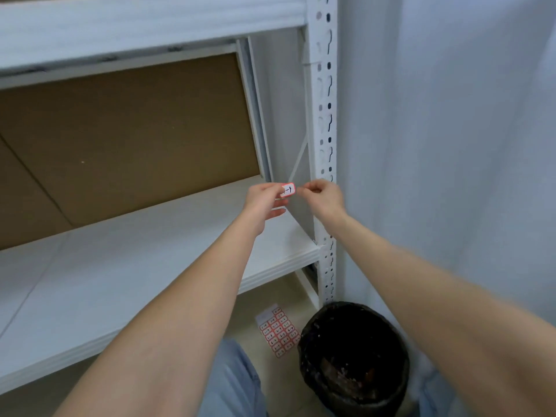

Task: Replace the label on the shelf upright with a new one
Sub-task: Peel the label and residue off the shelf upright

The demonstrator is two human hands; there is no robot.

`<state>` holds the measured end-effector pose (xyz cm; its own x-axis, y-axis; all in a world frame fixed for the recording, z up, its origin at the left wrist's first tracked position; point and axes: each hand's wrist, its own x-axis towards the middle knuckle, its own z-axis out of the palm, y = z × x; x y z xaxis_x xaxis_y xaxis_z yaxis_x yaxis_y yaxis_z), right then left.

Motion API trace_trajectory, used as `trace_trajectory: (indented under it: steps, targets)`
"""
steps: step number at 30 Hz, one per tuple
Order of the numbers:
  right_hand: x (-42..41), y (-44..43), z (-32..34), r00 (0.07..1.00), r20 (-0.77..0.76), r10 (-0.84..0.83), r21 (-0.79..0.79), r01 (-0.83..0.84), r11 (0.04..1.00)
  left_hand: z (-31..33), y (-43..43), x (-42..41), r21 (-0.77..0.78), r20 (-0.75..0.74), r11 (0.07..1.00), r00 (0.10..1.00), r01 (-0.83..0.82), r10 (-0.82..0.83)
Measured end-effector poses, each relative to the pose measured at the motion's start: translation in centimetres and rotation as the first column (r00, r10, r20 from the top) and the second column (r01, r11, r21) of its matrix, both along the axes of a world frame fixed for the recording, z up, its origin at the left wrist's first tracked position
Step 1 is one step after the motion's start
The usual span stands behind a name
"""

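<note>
A small white label (288, 189) with a red border and black writing is pinched between both hands, just left of the white perforated shelf upright (325, 121). My left hand (262, 203) holds its left end with thumb and fingers. My right hand (323, 197) pinches its right edge, close in front of the upright. The label's left part is hidden behind my left fingers. A sheet of several red-bordered labels (278, 331) lies on the floor below the shelf.
A black waste bin (353, 356) lined with a dark bag stands on the floor at the foot of the upright. A white shelf board (120, 266) spans the left, with a brown back panel (126, 139) behind. A pale wall (451, 145) is on the right.
</note>
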<state>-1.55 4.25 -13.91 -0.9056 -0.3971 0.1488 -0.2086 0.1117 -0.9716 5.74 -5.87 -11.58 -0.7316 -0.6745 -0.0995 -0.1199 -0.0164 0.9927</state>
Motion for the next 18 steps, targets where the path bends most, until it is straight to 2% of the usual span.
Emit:
trace_trajectory:
  steps: [5, 14, 18]
  targets:
    - [-0.3, 2.5, 2.8, 0.997, 0.028, 0.074, -0.122, -0.070, 0.990, 2.8, 2.8, -0.8, -0.077, -0.058, 0.994, 0.995, 0.075, -0.079]
    - [-2.9, 5.9, 7.1, 0.999, 0.026, -0.040, -0.214, 0.045, 0.976, 7.4, 6.4, -3.3, -0.213, -0.117, 0.970, 0.982, 0.120, -0.147]
    - [-4.1, 6.5, 8.2, 0.999, 0.006, -0.045, -0.219, 0.046, 0.975, 8.3, 7.3, -4.1, -0.280, -0.142, 0.956, 0.981, 0.088, -0.132]
